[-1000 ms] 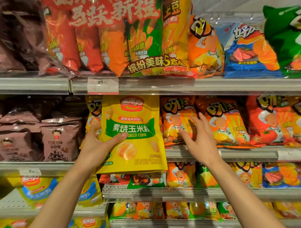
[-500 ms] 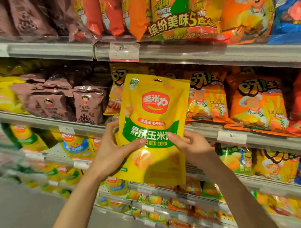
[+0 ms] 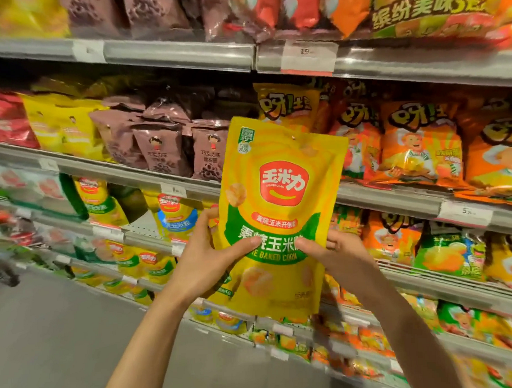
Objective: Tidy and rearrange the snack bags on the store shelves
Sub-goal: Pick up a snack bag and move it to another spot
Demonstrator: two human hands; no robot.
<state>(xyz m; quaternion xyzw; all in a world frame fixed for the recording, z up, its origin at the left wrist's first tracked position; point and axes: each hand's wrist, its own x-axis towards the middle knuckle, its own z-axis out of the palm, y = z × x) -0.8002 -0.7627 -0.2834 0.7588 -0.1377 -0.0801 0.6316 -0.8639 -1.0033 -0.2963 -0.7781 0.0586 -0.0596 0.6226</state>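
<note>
Fingers of both hands, left [image 3: 206,261] and right [image 3: 335,256], hidden behind gripped yellow bag [image 3: 281,193]; lower shelves [image 3: 371,361] blurred.

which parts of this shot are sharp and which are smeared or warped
Head view: the yellow corn bag, gripped by the left hand and right hand, is sharp enough to read; the far-left shelves and lower right corner smear with motion blur; shelf rails bow from the wide lens; orange bags show soft glare.

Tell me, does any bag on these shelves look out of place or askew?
Nothing on the shelves clearly stands out. The only bag off the shelf is the yellow baked corn bag, gripped by the left hand and right hand. Similar yellow bags sit lower left.
</note>
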